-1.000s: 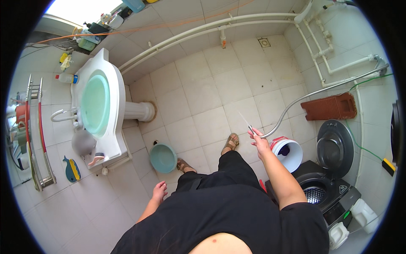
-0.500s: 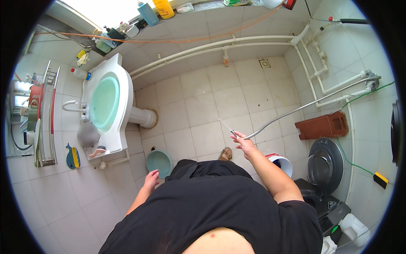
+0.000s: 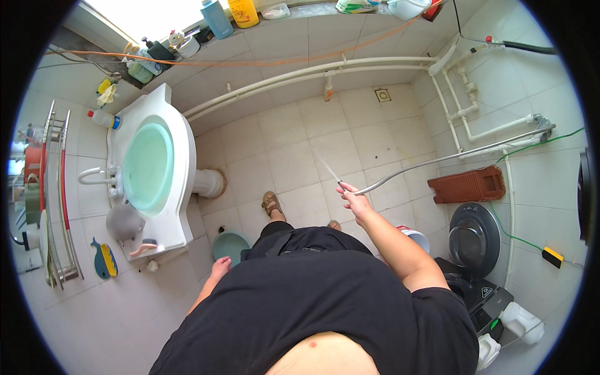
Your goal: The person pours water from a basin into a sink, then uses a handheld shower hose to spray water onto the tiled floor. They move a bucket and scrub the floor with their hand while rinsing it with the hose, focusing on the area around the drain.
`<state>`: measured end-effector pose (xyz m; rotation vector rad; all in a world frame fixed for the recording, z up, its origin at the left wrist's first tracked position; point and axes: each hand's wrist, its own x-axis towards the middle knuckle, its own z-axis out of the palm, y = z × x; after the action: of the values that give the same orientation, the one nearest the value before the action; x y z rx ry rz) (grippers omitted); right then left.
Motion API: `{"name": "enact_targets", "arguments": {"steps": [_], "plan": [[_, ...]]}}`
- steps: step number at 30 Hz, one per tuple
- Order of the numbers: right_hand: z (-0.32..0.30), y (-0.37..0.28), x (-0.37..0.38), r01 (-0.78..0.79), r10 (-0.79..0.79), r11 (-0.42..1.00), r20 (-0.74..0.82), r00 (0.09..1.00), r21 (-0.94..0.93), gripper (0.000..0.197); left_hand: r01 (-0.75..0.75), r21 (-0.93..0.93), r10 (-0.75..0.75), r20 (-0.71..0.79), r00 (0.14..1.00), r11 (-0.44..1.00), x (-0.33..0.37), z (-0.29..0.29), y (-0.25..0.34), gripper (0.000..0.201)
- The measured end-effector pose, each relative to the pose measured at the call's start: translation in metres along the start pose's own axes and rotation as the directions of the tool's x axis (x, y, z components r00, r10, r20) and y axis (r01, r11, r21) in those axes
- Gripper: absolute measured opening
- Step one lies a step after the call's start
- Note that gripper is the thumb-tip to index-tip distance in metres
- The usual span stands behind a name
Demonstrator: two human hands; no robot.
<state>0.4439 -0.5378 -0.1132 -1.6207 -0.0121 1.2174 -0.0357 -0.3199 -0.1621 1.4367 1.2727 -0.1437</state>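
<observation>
right hand (image 3: 354,201) grips the metal hose (image 3: 437,160) near its outlet, out over the floor tiles (image 3: 287,164). water jet (image 3: 330,170) on, not shut off yet; wet coverage unclear (can't judge on pale tiles). left hand (image 3: 219,269) relaxed, nothing visible in it, beside the green basin (image 3: 229,244).

Passage above floor (image 3: 281,159) ahead, hose (image 3: 437,158) crossing right; sink (image 3: 184,156) left
</observation>
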Motion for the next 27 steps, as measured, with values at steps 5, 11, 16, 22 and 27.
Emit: {"name": "enact_targets", "arguments": {"steps": [5,11,16,22,27], "plan": [[0.022,-0.025,0.019,-0.029,0.027,0.999,-0.046,0.999,-0.04,0.042,0.074,-0.217,-0.038,0.165,0.986,0.973,0.094,-0.025,0.115,0.035],[0.037,-0.053,0.045,-0.039,0.043,0.999,-0.119,0.992,0.035,0.041,-0.154,-0.227,0.207,0.23,0.951,0.962,0.159,-0.038,0.307,0.029],[0.033,-0.076,0.066,-0.003,0.012,0.998,-0.165,0.986,0.055,0.04,-0.316,-0.212,0.364,0.246,0.898,0.925,0.232,-0.03,0.409,0.029],[-0.002,-0.102,0.117,-0.027,0.037,0.998,-0.194,0.98,0.052,0.039,-0.354,-0.078,0.358,0.356,0.863,0.932,0.303,0.001,0.484,0.03],[-0.038,-0.123,0.165,-0.062,0.075,0.995,-0.183,0.98,0.079,0.039,-0.252,0.162,0.184,0.346,0.92,0.954,0.373,-0.007,0.482,0.03]]}}
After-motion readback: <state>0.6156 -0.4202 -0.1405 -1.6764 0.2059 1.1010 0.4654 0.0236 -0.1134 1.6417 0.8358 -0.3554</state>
